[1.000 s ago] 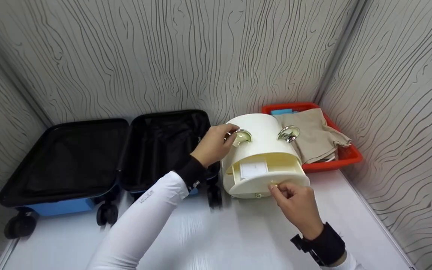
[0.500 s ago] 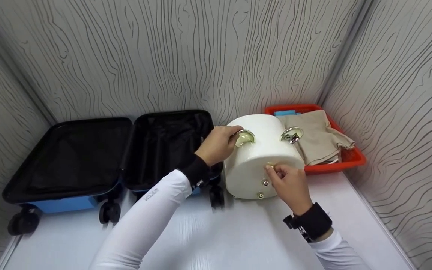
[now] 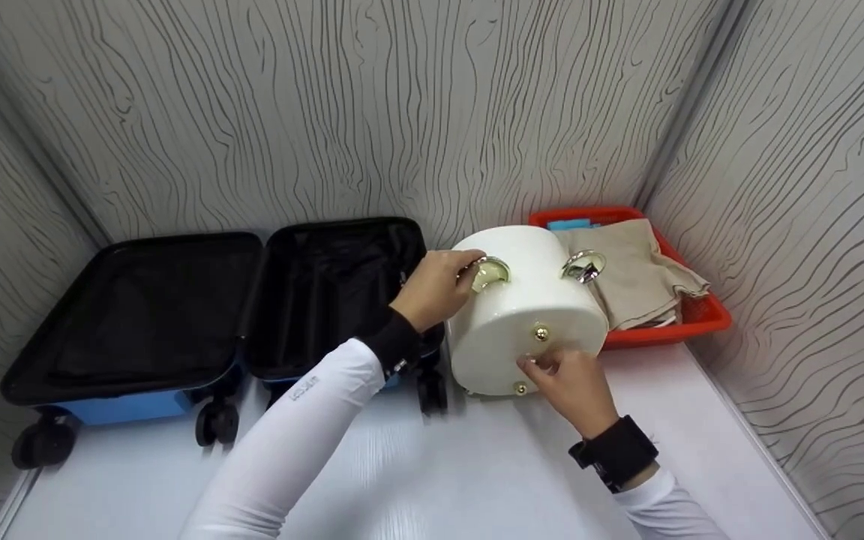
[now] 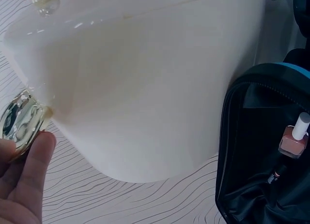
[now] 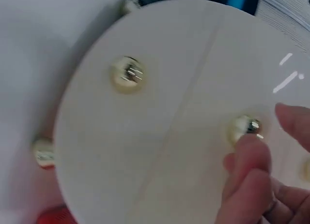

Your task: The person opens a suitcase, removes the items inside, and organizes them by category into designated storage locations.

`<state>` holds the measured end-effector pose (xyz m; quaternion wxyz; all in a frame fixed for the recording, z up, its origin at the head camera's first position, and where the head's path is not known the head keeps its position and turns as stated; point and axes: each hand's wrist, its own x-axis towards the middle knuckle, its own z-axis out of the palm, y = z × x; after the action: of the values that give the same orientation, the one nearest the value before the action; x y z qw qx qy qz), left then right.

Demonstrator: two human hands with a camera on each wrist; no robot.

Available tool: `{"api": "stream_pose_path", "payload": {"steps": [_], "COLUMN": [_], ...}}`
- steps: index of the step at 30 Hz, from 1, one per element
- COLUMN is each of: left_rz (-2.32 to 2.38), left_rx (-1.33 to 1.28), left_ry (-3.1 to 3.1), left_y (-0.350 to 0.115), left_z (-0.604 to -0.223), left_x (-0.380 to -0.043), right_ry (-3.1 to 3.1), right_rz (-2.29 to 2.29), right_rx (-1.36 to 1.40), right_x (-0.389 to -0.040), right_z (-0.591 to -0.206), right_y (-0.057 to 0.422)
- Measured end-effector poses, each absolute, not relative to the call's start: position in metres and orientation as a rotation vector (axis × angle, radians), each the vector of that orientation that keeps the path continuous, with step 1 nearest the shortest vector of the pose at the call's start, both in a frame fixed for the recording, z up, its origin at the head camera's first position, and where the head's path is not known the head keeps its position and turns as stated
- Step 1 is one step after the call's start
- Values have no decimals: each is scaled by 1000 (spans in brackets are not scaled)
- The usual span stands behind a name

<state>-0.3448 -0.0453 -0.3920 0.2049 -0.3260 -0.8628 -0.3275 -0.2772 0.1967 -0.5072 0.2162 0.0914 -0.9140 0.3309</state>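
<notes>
A cream rounded box with drawers point(image 3: 511, 292) stands between a suitcase and a basket. My left hand point(image 3: 438, 289) pinches one shiny gold ear-shaped ornament point(image 3: 493, 271) on top of it; the left wrist view shows the fingertips at the ornament's edge point(image 4: 22, 122). A matching ornament point(image 3: 584, 264) stands to the right. Right in front of the box, my right hand point(image 3: 574, 386) is at the middle gold knob point(image 5: 240, 127), thumb and index finger spaced apart around it. Above is the top knob point(image 3: 541, 332), below it the bottom knob point(image 3: 520, 388). The drawers are closed.
An open blue suitcase point(image 3: 132, 405) with black lining lies at left, its wheels toward me. A nail polish bottle point(image 4: 294, 139) lies inside. The red basket point(image 3: 691, 330) at right holds a beige cloth point(image 3: 612, 277). Patterned walls point(image 3: 402, 112) enclose the white surface.
The upper drawer, open a second ago with a white card-like item in it, has been pushed shut. My right hand left the top knob and moved down to the middle one. My left hand stayed.
</notes>
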Motion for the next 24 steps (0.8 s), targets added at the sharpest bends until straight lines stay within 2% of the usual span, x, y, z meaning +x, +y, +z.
{"api": "stream_pose_path", "payload": {"steps": [8,24], "left_rz": [-952,-1036], "left_rx": [-899,-960], "left_ry": [-2383,-2409], "left_y": [-46,-51], "left_z": [-393,-390], "left_x": [-347,-351], "right_ry": [-2480,-2449], "right_rz": [959,981], "right_rx": [293,249], "right_x": [-271,-215], "right_z": [-520,-527], "right_y": [193,202]}}
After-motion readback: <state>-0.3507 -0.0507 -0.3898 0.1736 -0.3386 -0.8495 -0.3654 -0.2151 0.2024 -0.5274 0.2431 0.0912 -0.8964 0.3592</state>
